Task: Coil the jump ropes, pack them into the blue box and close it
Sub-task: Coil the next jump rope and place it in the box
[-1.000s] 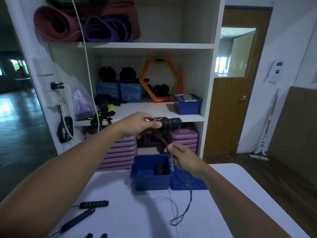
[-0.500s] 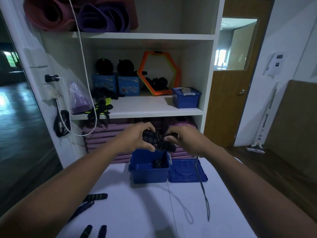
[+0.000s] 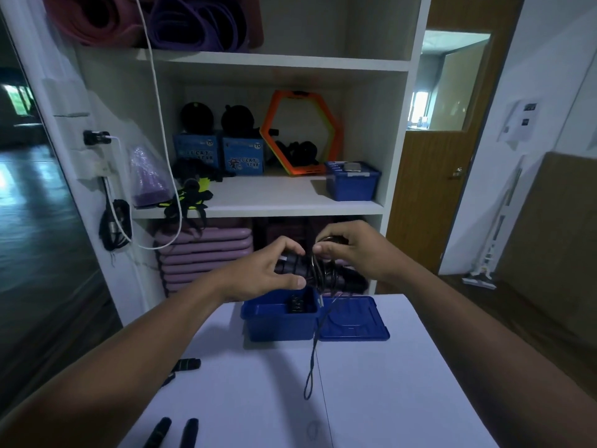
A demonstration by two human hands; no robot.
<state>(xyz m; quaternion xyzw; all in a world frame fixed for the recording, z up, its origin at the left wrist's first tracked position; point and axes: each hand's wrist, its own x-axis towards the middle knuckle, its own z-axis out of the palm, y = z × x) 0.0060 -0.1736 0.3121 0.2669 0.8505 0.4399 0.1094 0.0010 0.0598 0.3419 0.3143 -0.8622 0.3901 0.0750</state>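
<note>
Above the open blue box (image 3: 280, 324) my left hand (image 3: 269, 274) grips the black handles of a jump rope (image 3: 323, 273), cord wound round them. My right hand (image 3: 353, 250) pinches a loop of that cord just right of the handles. A loose loop of cord (image 3: 311, 367) hangs down over the table in front of the box. Something dark and coiled (image 3: 298, 304) lies inside the box. The blue lid (image 3: 350, 320) lies flat, touching the box's right side.
More black rope handles lie on the white table (image 3: 371, 399) at the left (image 3: 187, 364) and near edge (image 3: 174, 431). Behind stands a white shelf unit (image 3: 284, 202) with another blue box (image 3: 352, 181), an orange hexagon ring and purple mats. A wooden door is at the right.
Both hands have come together over the box. My right hand rose from the hanging cord to the handles and carried another turn round them; the loose loop on the table has shortened.
</note>
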